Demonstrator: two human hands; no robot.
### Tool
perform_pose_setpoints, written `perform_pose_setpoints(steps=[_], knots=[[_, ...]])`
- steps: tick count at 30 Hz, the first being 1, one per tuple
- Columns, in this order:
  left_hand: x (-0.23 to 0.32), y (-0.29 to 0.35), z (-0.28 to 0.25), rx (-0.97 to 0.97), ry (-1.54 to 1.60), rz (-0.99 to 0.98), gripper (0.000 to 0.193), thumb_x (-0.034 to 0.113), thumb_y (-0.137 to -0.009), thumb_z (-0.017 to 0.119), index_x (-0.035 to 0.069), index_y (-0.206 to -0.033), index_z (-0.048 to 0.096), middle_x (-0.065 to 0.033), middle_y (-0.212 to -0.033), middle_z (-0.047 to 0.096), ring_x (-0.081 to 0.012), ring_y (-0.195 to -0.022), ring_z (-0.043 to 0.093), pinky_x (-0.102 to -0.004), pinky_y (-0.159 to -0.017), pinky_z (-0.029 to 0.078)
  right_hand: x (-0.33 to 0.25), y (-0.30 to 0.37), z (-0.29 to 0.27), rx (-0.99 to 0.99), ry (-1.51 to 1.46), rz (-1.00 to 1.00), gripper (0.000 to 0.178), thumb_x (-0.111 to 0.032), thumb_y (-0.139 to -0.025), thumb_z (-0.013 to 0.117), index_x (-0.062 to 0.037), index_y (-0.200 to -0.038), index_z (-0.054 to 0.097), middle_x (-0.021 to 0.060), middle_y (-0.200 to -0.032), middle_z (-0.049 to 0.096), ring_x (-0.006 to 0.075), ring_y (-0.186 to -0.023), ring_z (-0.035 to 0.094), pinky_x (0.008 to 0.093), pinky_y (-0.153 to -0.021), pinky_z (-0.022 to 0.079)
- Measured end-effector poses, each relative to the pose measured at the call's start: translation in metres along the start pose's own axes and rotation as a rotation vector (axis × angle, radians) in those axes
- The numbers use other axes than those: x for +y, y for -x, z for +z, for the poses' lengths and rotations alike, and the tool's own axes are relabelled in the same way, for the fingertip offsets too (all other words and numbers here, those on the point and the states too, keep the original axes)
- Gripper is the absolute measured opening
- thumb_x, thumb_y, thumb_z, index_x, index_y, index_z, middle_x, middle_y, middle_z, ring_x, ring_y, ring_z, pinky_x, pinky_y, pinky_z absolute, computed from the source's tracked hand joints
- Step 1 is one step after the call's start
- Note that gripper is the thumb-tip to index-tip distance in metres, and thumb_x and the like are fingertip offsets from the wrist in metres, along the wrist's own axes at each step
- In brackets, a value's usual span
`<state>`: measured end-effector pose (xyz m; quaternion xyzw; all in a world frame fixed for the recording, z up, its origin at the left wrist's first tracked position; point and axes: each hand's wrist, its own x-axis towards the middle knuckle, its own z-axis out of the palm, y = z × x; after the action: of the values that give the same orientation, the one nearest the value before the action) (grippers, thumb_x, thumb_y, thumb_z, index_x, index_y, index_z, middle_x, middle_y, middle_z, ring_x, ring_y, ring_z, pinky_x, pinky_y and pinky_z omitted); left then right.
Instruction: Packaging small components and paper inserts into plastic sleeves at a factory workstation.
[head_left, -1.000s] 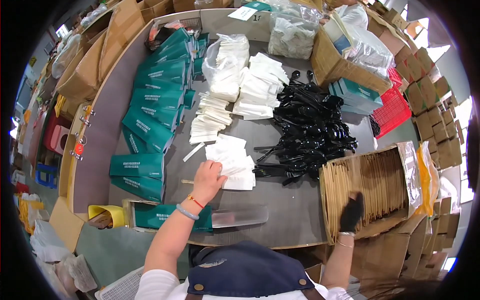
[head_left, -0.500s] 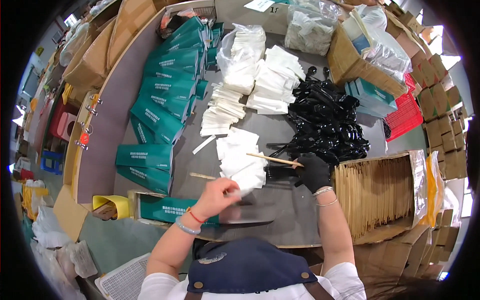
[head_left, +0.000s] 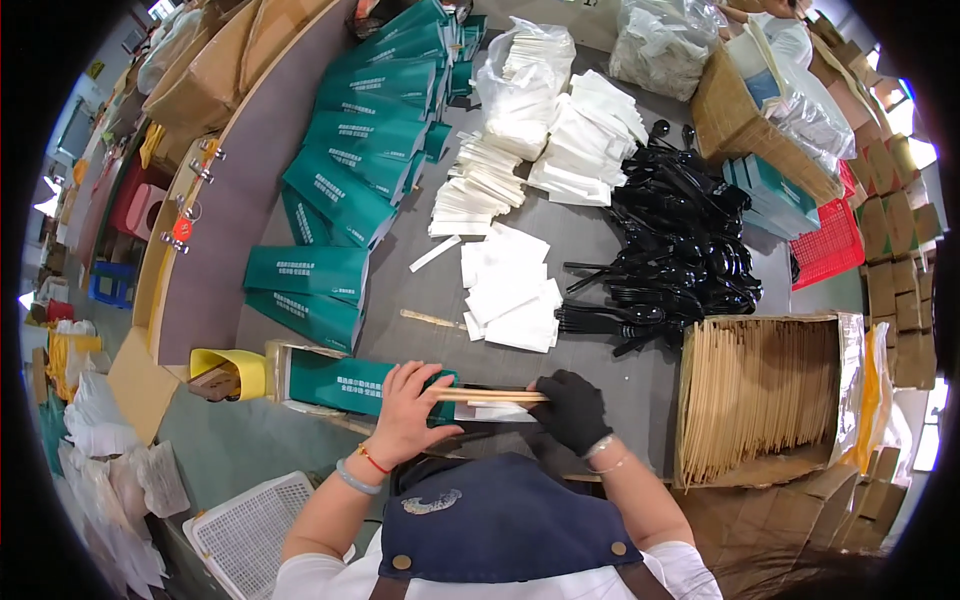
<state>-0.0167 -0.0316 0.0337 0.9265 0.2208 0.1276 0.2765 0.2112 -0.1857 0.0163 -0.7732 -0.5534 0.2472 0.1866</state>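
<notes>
Slender pale wooden sticks (head_left: 492, 396), side by side, crosswise between left hand (head_left: 405, 412) and black-gloved right hand (head_left: 572, 412)

The left hand (head_left: 408, 412) is bare. Right next to it, on the wrist, there is a thin red string (head_left: 374, 460) with a small gold bead (head_left: 363, 451). A bit farther from that hand sits a fat, pale grey-blue bangle (head_left: 356, 478). The right hand (head_left: 572, 412) wears a black glove, and just past the glove are thin, shiny bracelets (head_left: 606, 455). Far up the arm from each hand is a white sleeve (head_left: 318, 575). Between the arms, nearer the body than both hands, is a dark blue apron (head_left: 500, 525). It has a pale, curved patch (head_left: 430, 501) on the left hand's side, two round, brassy buttons (head_left: 402, 562) and brown straps (head_left: 643, 580).
</notes>
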Motion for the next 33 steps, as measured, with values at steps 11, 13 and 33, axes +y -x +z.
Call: perform_pose_setpoints(steps=[11, 13, 33], knots=[[0.014, -0.022, 0.025, -0.074, -0.047, 0.116, 0.076, 0.024, -0.052, 0.087, 0.005, -0.119, 0.057, -0.0084, -0.121, 0.051, -0.0311, -0.112, 0.046, -0.0445, -0.097, 0.038, -0.002, 0.013, 0.025, 0.120, 0.013, -0.268, 0.050, -0.018, -0.083, 0.067, -0.0227, -0.131, 0.056, 0.0084, -0.083, 0.065, 0.0286, -0.080, 0.063, 0.0396, -0.068, 0.052], [0.014, -0.024, 0.018, -0.092, -0.060, 0.122, 0.076, 0.024, -0.052, 0.087, 0.005, -0.120, 0.057, -0.0086, -0.121, 0.051, -0.0309, -0.112, 0.046, -0.0443, -0.097, 0.038, 0.010, 0.020, 0.020, 0.088, -0.163, -0.072, 0.035, -0.018, -0.082, 0.068, -0.0145, -0.116, 0.063, 0.0110, -0.092, 0.065, 0.0274, -0.084, 0.064, 0.0402, -0.070, 0.053], [-0.025, -0.093, -0.080, -0.292, -0.250, 0.293, 0.030, 0.011, -0.059, 0.069, 0.010, -0.088, 0.063, -0.0144, -0.113, 0.053, -0.0356, -0.106, 0.049, -0.0457, -0.083, 0.044, -0.003, 0.022, -0.056, 0.346, 0.140, -0.018, 0.061, -0.038, -0.058, 0.085, -0.0105, -0.107, 0.060, 0.0085, -0.102, 0.059, 0.0314, -0.094, 0.057, 0.0456, -0.079, 0.045]])
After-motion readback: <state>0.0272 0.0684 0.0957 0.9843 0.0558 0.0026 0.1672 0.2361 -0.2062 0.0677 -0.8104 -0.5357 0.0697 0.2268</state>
